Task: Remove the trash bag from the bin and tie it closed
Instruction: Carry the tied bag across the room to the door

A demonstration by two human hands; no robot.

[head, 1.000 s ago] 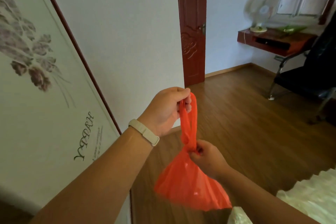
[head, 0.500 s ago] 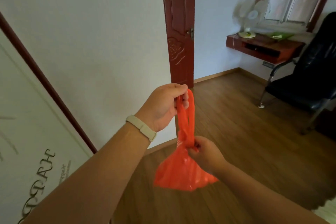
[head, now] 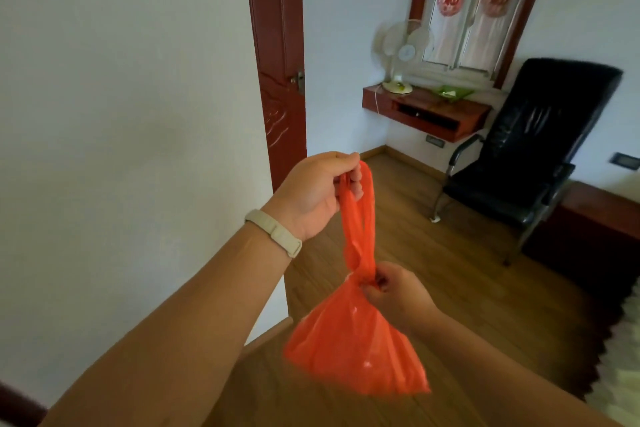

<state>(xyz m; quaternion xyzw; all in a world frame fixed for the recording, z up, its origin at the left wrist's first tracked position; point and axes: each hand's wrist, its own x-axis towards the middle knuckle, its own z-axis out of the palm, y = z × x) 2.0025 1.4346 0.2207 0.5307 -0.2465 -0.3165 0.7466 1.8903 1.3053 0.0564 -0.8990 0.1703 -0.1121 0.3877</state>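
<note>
Orange thin plastic is what the small trash bag [head: 349, 347] is made of, and it is held in the air above the wooden floor [head: 433, 263], with no bin in view. Its two handle loops are gripped at the top by the closed left hand [head: 311, 194], while the gathered neck is pinched by the right hand [head: 394, 295]. Removal is judged done; a knot seems formed at the neck, and tightening may remain.
</note>
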